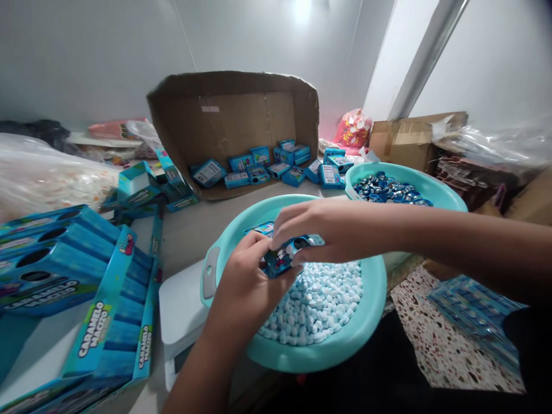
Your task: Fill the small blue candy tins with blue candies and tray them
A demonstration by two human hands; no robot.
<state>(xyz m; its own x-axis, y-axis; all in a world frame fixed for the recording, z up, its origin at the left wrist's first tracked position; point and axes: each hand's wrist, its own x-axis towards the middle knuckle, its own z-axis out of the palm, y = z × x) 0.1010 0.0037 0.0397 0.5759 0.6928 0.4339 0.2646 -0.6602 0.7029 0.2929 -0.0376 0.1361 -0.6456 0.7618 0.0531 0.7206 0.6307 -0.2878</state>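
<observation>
Over a turquoise basin [375, 322] heaped with small white candies [317, 302], both hands meet around a small printed blue candy box [280, 261]. My left hand [245, 282] is closed around the box, thumb in front and fingers behind. From the right, my right hand [308, 227] arches over the box, its fingers curled toward the thumb. White pieces that look like the candies show between its thumb and fingers at the box. Part of another blue box [261, 228] shows behind my left fingers. The hands hide much of the held box.
A tipped cardboard carton [233, 123] holds several blue boxes at the back. Blue display boxes [103, 322] stand left, beside a white scale [183, 305]. A second turquoise basin [444, 187] at right contains blue and silver tins [388, 188]. A plastic bag [47, 172] lies far left.
</observation>
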